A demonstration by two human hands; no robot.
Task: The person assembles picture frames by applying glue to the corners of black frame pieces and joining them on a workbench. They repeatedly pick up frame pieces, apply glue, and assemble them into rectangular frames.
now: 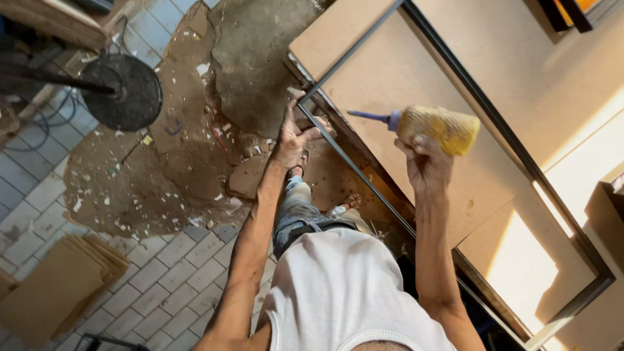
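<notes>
Left hand: the left hand (294,133) rests on the near corner of the thin black rectangular metal frame (364,175), fingers spread and curled over the frame's edge, thumb out to the side; it presses rather than clasps.
Right hand: the right hand (426,166) is raised above the board, fingers closed around the underside of the yellow, grime-crusted plastic glue bottle (439,128).
Glue bottle: held on its side, its purple tapered nozzle (369,116) pointing toward the left hand; the tip is clear of the frame and the board.
Black frame: lies flat on the large tan fibreboard panel (416,65), its long sides running diagonally away from the person; the far corner sits near a sunlit patch.
Panel: lies on a workbench, with a second tan sheet beneath it showing at the lower edge.
Floor: grey paving tiles (162,273) with a broken, dusty patch of bare concrete (195,143) littered with scraps.
Other items: a stack of tan board offcuts (58,286) lies on the tiles; a round black metal stand base (127,91) sits well apart from it.
Person: wears a white sleeveless top (338,292) and blue jeans.
</notes>
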